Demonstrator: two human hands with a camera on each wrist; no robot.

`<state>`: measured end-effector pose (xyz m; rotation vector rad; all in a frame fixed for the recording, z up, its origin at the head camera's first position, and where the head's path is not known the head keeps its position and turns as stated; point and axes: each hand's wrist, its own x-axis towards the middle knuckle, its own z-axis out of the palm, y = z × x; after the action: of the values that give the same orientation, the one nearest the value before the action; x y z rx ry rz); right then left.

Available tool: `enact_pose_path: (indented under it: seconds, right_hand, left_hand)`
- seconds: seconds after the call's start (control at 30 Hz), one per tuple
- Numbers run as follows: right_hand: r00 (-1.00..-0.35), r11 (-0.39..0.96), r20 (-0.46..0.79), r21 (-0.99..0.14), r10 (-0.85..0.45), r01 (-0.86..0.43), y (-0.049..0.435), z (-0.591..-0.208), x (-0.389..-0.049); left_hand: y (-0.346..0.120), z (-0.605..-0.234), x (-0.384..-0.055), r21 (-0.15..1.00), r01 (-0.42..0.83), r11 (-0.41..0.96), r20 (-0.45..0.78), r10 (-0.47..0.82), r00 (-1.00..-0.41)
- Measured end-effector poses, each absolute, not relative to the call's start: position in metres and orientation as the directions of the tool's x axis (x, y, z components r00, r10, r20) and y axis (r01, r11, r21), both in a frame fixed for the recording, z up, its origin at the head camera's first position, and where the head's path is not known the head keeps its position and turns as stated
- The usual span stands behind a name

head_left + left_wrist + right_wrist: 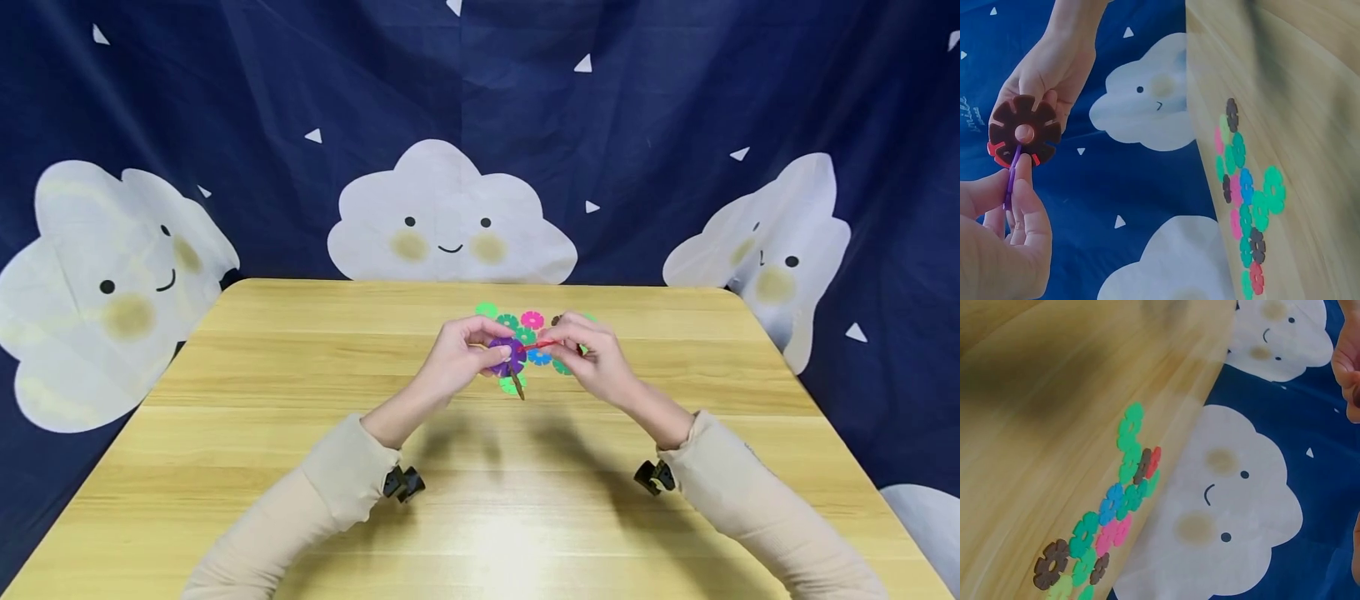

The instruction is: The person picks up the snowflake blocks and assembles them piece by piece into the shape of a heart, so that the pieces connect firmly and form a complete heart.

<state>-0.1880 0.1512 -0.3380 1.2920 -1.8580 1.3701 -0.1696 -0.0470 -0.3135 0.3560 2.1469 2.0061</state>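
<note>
Up over the far half of the table, my left hand (463, 354) pinches a purple notched snowflake disc (498, 363) by its left side. A brown snowflake disc (1041, 119) is slotted into the purple one and juts toward me, edge-on in the head view. My right hand (600, 360) pinches a red snowflake disc (546, 343), its edge meeting the purple disc's right side. In the left wrist view the red disc (995, 150) is mostly hidden behind the brown one. Only slivers of hand show at the right wrist view's border.
Loose snowflake discs lie on the wooden table (300, 358) beyond and below the hands, among them a pink disc (532, 319), a blue disc (1110, 505) and several green discs (1129, 428). A dark blue cloud-print curtain (637, 108) hangs behind the far edge.
</note>
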Motion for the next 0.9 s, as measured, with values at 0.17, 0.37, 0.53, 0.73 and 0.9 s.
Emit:
enact_pose_path:
  seconds: [0.17, 0.37, 0.53, 0.73, 0.9]
  right_hand:
    - [-0.375, -0.038, 0.823, -0.43, -0.427, -0.902, 0.151, -0.334, -0.191]
    - [-0.343, -0.04, 0.822, -0.404, -0.454, -0.914, 0.151, -0.332, -0.193]
    - [-0.364, -0.024, 0.816, -0.418, -0.448, -0.908, 0.149, -0.332, -0.192]
    - [-0.346, -0.034, 0.832, -0.399, -0.434, -0.917, 0.146, -0.332, -0.191]
    - [-0.375, -0.011, 0.821, -0.42, -0.43, -0.908, 0.143, -0.336, -0.19]
  left_hand:
    - [-0.046, -0.31, -0.17, 0.997, 0.058, 0.056, 0.037, 0.321, -0.946]
    - [-0.043, -0.307, -0.167, 0.991, 0.098, 0.092, 0.066, 0.305, -0.95]
    - [-0.041, -0.305, -0.166, 0.988, 0.117, 0.102, 0.084, 0.284, -0.955]
    - [-0.043, -0.303, -0.167, 0.989, 0.116, 0.096, 0.082, 0.303, -0.95]
    - [-0.044, -0.304, -0.168, 0.994, 0.085, 0.072, 0.058, 0.318, -0.946]
